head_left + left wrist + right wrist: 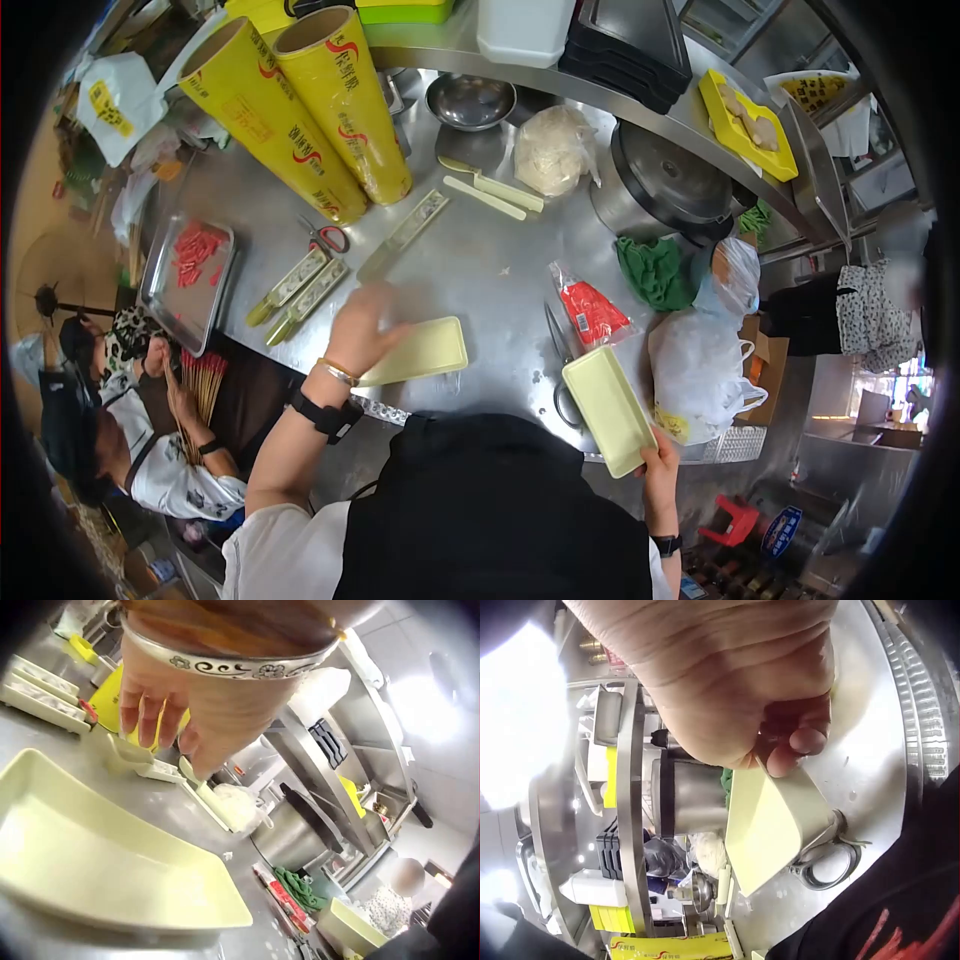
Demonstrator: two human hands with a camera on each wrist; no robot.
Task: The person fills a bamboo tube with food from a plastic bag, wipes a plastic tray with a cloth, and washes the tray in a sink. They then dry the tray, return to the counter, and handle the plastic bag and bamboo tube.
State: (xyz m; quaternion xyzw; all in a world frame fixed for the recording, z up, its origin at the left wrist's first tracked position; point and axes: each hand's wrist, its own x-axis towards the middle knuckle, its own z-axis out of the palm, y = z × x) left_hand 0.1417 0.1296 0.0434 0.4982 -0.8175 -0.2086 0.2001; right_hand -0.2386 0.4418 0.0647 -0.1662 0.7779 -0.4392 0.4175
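Note:
In the head view a pale yellow tray [428, 352] lies on the steel table, and the left hand [362, 325] is above its left end, blurred. The left wrist view has that hand [199, 712] with fingers extended and nothing held, beyond the tray [112, 862]. At the right, the right hand [659, 468] grips the near end of a second pale yellow tray [610, 410]. In the right wrist view, the right hand's curled fingers [795, 746] pinch this tray's edge [769, 825]. Large scissors [565, 400] lie partly beside and under the second tray.
Two yellow film rolls [350, 110] stand at the back left. Around the table are patterned-handled knives [310, 295], red-handled scissors [330, 238], a red packet [592, 312], a green cloth [650, 272], a large pot [665, 180] and white bags [700, 370]. A person [150, 440] sits at left holding sticks.

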